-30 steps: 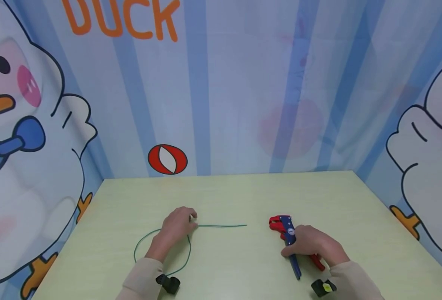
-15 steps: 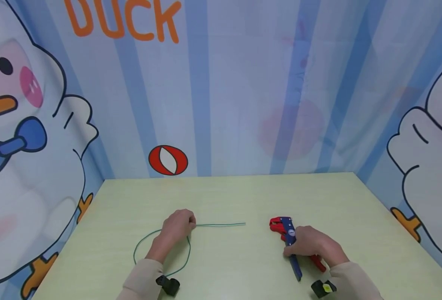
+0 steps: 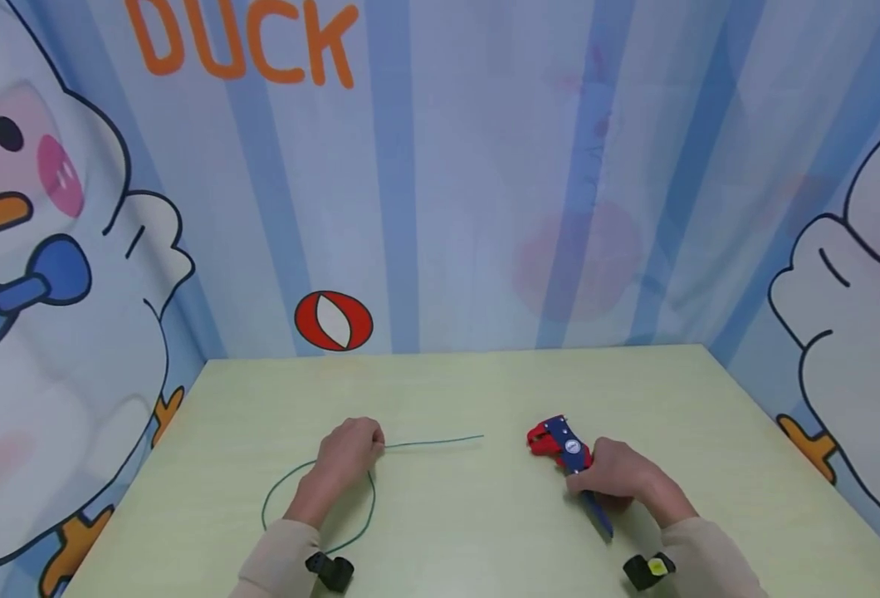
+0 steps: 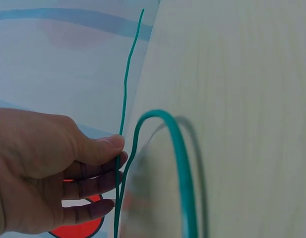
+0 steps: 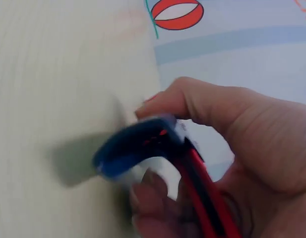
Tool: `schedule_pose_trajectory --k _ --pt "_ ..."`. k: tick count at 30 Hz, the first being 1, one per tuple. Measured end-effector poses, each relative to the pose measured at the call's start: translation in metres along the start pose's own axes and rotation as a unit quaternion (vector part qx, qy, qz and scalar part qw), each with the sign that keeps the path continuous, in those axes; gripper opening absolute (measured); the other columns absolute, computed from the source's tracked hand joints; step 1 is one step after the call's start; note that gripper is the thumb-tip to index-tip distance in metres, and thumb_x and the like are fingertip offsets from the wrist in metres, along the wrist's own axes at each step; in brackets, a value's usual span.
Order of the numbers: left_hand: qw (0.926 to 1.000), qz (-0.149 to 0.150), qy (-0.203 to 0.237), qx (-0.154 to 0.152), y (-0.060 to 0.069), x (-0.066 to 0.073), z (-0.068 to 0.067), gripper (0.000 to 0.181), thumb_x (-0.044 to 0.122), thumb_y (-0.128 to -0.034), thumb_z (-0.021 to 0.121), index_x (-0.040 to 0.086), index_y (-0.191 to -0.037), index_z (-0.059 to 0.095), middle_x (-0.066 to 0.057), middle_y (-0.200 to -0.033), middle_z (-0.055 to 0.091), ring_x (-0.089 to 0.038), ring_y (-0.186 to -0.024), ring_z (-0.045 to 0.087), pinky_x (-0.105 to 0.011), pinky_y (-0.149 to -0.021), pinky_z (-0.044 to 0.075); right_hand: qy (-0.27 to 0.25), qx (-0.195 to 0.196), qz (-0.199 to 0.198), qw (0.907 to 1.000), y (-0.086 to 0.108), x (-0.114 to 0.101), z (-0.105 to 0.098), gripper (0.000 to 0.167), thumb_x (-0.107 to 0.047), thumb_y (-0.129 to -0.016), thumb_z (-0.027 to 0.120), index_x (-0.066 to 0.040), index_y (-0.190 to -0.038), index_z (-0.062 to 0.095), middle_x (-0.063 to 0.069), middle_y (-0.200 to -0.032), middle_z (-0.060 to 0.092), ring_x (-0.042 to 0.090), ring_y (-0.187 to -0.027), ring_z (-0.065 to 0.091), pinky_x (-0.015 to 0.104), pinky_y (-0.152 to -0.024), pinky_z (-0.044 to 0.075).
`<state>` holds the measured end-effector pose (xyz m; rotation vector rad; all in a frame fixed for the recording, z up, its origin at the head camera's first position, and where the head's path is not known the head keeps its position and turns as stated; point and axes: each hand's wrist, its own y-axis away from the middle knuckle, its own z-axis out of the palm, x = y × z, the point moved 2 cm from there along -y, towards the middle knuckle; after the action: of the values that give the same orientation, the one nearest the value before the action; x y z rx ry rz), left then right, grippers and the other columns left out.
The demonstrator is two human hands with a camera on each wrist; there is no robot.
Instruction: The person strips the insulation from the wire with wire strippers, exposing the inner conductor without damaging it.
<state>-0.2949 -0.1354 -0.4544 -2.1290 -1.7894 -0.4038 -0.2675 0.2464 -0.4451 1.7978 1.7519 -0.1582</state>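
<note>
My left hand (image 3: 345, 458) pinches a thin green wire (image 3: 434, 441) between thumb and fingers. One straight end points right, towards the middle of the table, and the rest loops back under my wrist. In the left wrist view, the wire (image 4: 126, 84) rises past my thumb, with a bend of it close to the camera. To the right, my right hand (image 3: 619, 473) grips a red-and-blue wire stripper (image 3: 570, 447), its head tilted up and left. The right wrist view has its blue handle (image 5: 135, 144) blurred, with curled fingers partly hidden behind it.
A pale wooden table (image 3: 455, 531) lies under both hands. Behind and beside it hangs a blue striped cloth (image 3: 470, 183) printed with ducks. A small black camera (image 3: 331, 573) sits on my left wrist, another (image 3: 647, 571) on the right.
My left fingers have closed on the wire, and its free end has lifted slightly. My right hand has raised the wire stripper and turned its head further left, gathering the handles in the grip.
</note>
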Motion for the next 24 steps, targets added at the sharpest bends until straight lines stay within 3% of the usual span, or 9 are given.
schedule_pose_trajectory --k 7,11,15,20,24 --pt "0.9999 -0.01 -0.003 -0.005 -0.002 -0.001 -0.003 0.006 0.008 -0.0926 0.071 0.009 -0.087 0.069 0.0 -0.082 0.061 -0.017 -0.073 0.052 -0.035 -0.068 0.047 -0.118 0.005 0.006 0.993 -0.012 0.014 0.0 0.051 -0.028 -0.074 0.084 0.003 -0.099 0.051 0.012 -0.077 0.061 0.022 -0.06 0.06 0.033 -0.055 0.052" --pt "1.0 0.001 -0.008 -0.002 -0.001 0.001 -0.007 0.006 0.008 -0.0923 0.071 0.01 -0.087 0.069 0.001 -0.081 0.061 -0.017 -0.071 0.052 -0.035 -0.067 0.046 -0.212 -0.04 -0.018 0.9763 -0.018 0.019 -0.002 0.047 -0.026 -0.077 0.085 0.003 -0.099 0.056 0.014 -0.078 0.068 0.024 -0.062 0.066 0.034 -0.06 0.056" --pt "0.9999 0.016 -0.005 -0.003 0.001 0.004 -0.013 0.009 0.006 -0.0924 0.07 0.01 -0.085 0.068 0.001 -0.079 0.059 -0.017 -0.071 0.051 -0.034 -0.066 0.046 -0.323 -0.123 -0.055 0.9365 -0.023 0.022 -0.003 0.036 -0.024 -0.086 0.08 0.004 -0.101 0.063 0.016 -0.085 0.074 0.025 -0.07 0.073 0.034 -0.066 0.058" --pt "0.9995 0.018 0.005 -0.024 0.004 0.009 -0.021 0.009 0.006 -0.0918 0.072 0.01 -0.084 0.068 0.002 -0.077 0.058 -0.017 -0.072 0.051 -0.032 -0.068 0.046 -0.423 -0.231 -0.116 0.8685 -0.022 0.021 0.0 0.046 -0.02 -0.099 0.064 0.011 -0.131 0.053 0.017 -0.104 0.073 0.024 -0.081 0.073 0.039 -0.078 0.058" --pt "0.9995 0.025 0.001 -0.019 0.007 0.015 -0.032 0.009 0.005 -0.0908 0.072 0.01 -0.085 0.069 0.001 -0.077 0.058 -0.017 -0.072 0.051 -0.032 -0.068 0.047 -0.49 -0.246 -0.134 0.8255 -0.019 0.012 0.003 0.043 -0.019 -0.103 0.056 0.008 -0.136 0.049 0.016 -0.11 0.072 0.024 -0.088 0.072 0.042 -0.086 0.056"
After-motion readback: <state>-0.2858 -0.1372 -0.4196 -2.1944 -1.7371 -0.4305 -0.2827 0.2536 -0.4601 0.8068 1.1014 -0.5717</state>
